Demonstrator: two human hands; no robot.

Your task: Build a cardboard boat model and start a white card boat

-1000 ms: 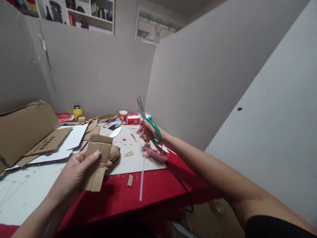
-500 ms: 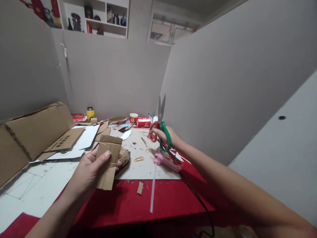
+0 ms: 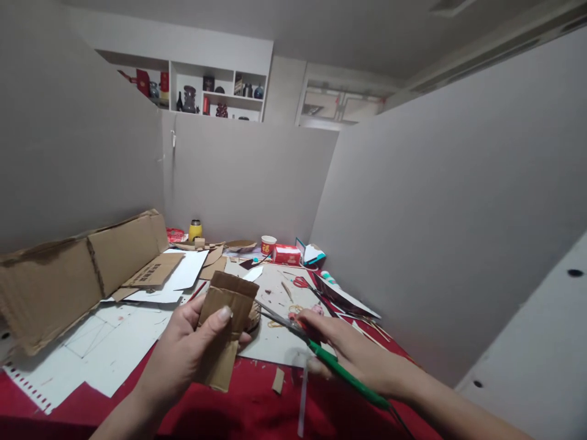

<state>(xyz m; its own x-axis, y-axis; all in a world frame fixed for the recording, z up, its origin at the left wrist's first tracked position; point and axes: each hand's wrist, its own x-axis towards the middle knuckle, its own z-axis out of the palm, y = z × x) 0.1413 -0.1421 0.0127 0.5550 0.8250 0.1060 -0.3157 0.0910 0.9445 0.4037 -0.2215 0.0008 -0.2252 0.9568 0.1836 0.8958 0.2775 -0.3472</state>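
Watching through the head cam from over here, and the red-covered table [image 3: 254, 394] is kind of a mess. Biggest thing on it is a large folded cardboard sheet [image 3: 55, 287] standing along the surface's left edge. A pale board [image 3: 273, 349] takes up the middle. My left hand [image 3: 186, 345] is gripping a creased cardboard strip [image 3: 238, 311], thumb across its front, held up over the board's near left corner. My right hand [image 3: 355, 354] has green-handled scissors [image 3: 296, 327], blades angled at the strip's right edge; can't tell if they touch. Red-and-white box [image 3: 287, 254], yellow bottle [image 3: 195, 231] and paper cup [image 3: 268, 246] sit near the surface's far edge. Last, a little cardboard scrap [image 3: 277, 380] lies just off the board's near edge.
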